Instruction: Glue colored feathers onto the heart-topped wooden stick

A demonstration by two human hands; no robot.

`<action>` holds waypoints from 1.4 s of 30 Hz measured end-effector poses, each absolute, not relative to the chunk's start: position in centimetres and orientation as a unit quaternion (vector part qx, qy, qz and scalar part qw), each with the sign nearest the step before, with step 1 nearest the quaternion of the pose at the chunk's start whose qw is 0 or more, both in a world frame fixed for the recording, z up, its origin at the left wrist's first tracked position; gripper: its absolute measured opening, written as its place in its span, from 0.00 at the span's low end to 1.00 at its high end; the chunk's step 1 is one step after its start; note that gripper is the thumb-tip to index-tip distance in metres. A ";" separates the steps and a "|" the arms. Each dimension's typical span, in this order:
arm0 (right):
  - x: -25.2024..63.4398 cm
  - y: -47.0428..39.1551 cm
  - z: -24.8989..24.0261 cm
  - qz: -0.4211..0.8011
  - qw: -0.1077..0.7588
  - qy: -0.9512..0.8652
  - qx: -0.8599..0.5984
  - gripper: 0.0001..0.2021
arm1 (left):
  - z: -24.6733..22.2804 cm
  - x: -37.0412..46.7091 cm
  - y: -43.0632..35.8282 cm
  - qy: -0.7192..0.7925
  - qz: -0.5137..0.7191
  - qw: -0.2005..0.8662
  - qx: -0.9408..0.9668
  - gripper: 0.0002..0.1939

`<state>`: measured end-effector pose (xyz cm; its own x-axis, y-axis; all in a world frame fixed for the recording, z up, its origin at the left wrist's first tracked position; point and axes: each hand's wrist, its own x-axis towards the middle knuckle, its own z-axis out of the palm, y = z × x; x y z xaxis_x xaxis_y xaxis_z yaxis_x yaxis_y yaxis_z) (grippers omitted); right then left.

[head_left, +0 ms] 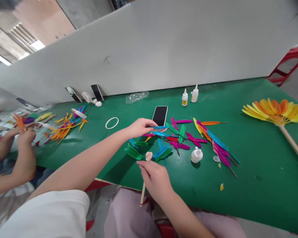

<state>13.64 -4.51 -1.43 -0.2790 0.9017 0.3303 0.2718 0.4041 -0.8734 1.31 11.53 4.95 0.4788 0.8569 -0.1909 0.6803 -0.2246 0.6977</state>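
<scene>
Green table (238, 185) — hands (141, 127) picking feathers (181, 134).

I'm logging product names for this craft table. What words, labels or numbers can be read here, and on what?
None can be read.
Glue bottles: one has a yellow label, too small and blurred to read.
Phone: screen dark, no text.
White bottle by the feathers: no print visible.
</scene>
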 end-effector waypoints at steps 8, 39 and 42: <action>13.6 -4.6 -1.5 0.383 0.432 -0.712 -0.400 0.14 | 5.4 -2.5 8.2 0.471 0.152 0.127 0.860 0.09; 18.6 -2.8 -1.7 0.106 0.308 -0.742 -0.585 0.10 | 2.0 -9.5 3.5 0.534 0.309 0.186 0.765 0.06; 17.7 -3.2 -2.2 0.136 0.306 -0.782 -0.526 0.13 | 1.0 -8.8 3.3 0.526 0.315 0.201 0.764 0.07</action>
